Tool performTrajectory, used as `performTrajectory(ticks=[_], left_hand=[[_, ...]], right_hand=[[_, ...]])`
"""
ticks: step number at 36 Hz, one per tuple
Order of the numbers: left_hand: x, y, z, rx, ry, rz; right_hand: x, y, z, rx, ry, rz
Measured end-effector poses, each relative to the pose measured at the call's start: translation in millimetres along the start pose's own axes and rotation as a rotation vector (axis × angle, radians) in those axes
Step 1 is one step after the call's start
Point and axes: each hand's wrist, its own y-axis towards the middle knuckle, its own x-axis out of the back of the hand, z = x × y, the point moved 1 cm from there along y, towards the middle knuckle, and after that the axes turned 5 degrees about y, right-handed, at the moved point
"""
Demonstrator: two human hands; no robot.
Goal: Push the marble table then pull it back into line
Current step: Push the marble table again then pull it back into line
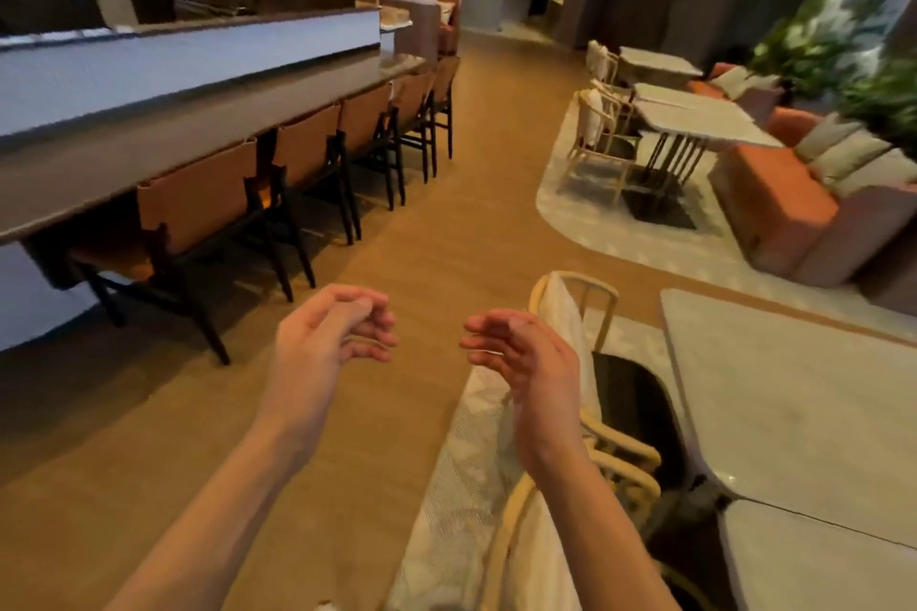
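A pale marble table (794,402) fills the lower right of the head view, with a second marble top (814,566) butted against its near edge. My left hand (332,337) and my right hand (526,357) hang in the air over the wooden floor, to the left of that table. Both hold nothing, fingers loosely curled and apart. Neither hand touches the table. A cane chair with a dark seat (625,392) stands between my right hand and the table.
A long bar counter (149,159) with several brown-backed stools (198,208) runs down the left. More marble tables (694,114), cane chairs and an orange sofa (774,203) stand at the right on a pale rug. A wooden aisle (471,194) runs between.
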Motion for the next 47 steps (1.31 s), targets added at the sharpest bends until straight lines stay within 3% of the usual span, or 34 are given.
performTrajectory(ticks=[6,13,20,23,29,35,41,47], left_hand=[[13.5,155.7,44.7,0.094,0.012,0.075],[8.0,328.4,45.3,0.059,0.024,0.16],[-45.4,479.6,67.7,0.028,-0.009,0.335],[-76.7,549.8,89.5,0.098,-0.084,0.387],[-168.5,694.8,115.6,0.174,-0.145,0.527],[-288.1,808.1,106.5,0.167,-0.123,0.689],[-407.2,894.5,118.7,0.183,-0.114,0.837],[-528.0,985.1,160.6,0.176,-0.092,0.865]], right_hand=[[-46.4,142.8,-64.5,-0.03,0.057,-0.103],[-92.0,284.6,-68.0,0.001,0.05,-0.127],[-77.4,421.0,-68.2,0.086,-0.05,-0.224],[-61.0,482.4,-74.3,0.103,-0.107,-0.302],[-33.7,613.0,-66.6,0.136,-0.126,-0.479],[4.1,723.2,-17.6,0.24,-0.128,-0.595],[69.8,825.2,19.1,0.363,-0.107,-0.707],[159.9,957.8,34.9,0.356,-0.135,-0.734]])
